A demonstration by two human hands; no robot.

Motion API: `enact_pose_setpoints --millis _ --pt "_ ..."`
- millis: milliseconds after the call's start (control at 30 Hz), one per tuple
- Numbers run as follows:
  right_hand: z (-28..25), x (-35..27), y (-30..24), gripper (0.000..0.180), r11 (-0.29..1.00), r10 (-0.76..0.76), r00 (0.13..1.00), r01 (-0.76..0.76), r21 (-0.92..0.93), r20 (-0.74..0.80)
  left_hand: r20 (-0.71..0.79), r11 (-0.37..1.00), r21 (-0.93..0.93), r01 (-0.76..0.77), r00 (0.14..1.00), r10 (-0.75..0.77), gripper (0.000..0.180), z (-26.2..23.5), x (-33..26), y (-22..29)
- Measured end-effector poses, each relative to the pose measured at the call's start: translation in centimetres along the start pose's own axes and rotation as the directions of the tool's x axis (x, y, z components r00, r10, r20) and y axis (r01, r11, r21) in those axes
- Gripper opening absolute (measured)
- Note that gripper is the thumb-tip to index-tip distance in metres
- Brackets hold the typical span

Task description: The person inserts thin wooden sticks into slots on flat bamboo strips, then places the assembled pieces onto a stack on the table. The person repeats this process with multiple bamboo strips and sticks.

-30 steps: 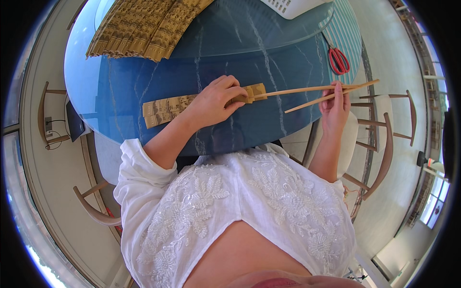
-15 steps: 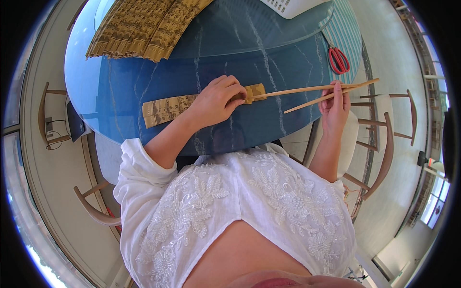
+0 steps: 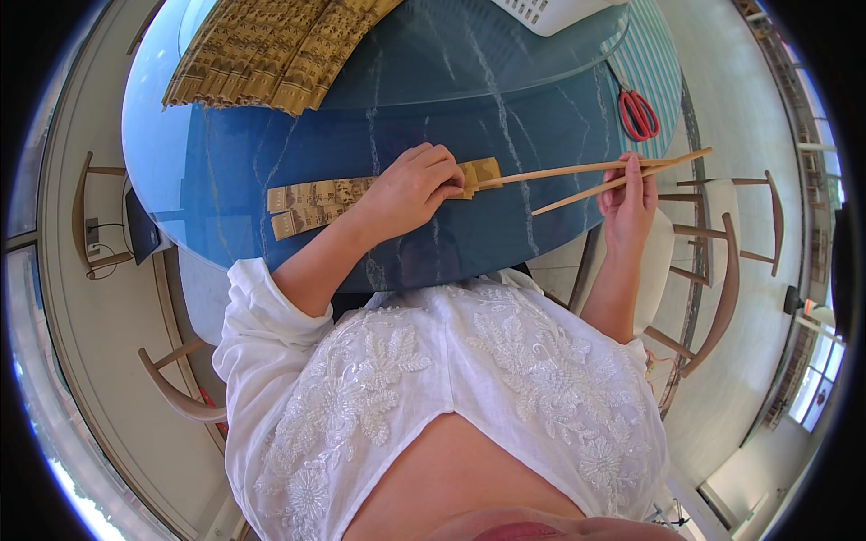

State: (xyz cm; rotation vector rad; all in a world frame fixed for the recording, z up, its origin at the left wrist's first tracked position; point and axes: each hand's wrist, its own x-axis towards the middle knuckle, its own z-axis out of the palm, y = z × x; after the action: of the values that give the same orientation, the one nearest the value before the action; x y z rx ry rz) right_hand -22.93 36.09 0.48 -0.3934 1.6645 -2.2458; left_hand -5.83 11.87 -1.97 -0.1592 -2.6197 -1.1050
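On the blue table, two brown printed paper chopstick sleeves (image 3: pixel 317 195) lie overlapped, their left ends fanned slightly apart. My left hand (image 3: pixel 410 187) rests across their middle, thumb and fingers pinched on the paper. To the right of it a sleeve end (image 3: pixel 485 170) sticks out. A pair of wooden chopsticks (image 3: pixel 557 170) is gripped in my right hand (image 3: pixel 629 206), spread in a narrow V. The upper stick's tip meets the sleeve paper beside my left fingers; whether it is inside cannot be made out. The lower stick's tip is free, over the table.
A big stack of the same brown sleeves (image 3: pixel 262 59) covers the far left of the table. Red-handled scissors (image 3: pixel 638 115) lie at the right on a striped mat (image 3: pixel 654 54). A white perforated basket (image 3: pixel 552 18) stands at the back. Wooden chairs (image 3: pixel 722 288) surround the table.
The left ends of the two sleeves have spread a little further apart. My left hand has shifted very slightly; the right hand and chopsticks stay nearly still.
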Motion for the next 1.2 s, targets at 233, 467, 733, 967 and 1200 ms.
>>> enact_pose_setpoints --millis 233,467,733,967,1200 --pt "-0.26 -0.05 0.15 0.018 1.000 -0.005 1.000 0.005 0.012 -0.006 -0.011 0.999 -0.053 0.005 1.000 -0.005 0.009 0.02 -0.22 -0.23" --pt "-0.40 -0.17 0.16 0.018 1.000 -0.013 1.000 0.013 0.016 -0.005 -0.011 1.000 0.008 -0.007 1.000 0.007 0.009 0.13 -0.17 -0.19" --pt "-0.70 -0.32 0.10 0.018 1.000 -0.012 1.000 0.012 0.019 0.000 -0.052 1.000 0.025 -0.010 0.999 0.012 0.009 0.12 -0.35 -0.09" --pt "-0.84 -0.44 0.13 0.018 1.000 -0.011 1.000 0.011 0.025 0.003 -0.050 0.996 0.080 -0.036 0.998 0.040 0.010 0.04 -0.32 0.12" --pt "-0.74 -0.65 -0.04 0.018 1.000 -0.006 1.000 0.006 0.017 -0.002 -0.071 0.997 0.068 -0.034 0.997 0.039 0.015 -0.14 -0.49 0.01"
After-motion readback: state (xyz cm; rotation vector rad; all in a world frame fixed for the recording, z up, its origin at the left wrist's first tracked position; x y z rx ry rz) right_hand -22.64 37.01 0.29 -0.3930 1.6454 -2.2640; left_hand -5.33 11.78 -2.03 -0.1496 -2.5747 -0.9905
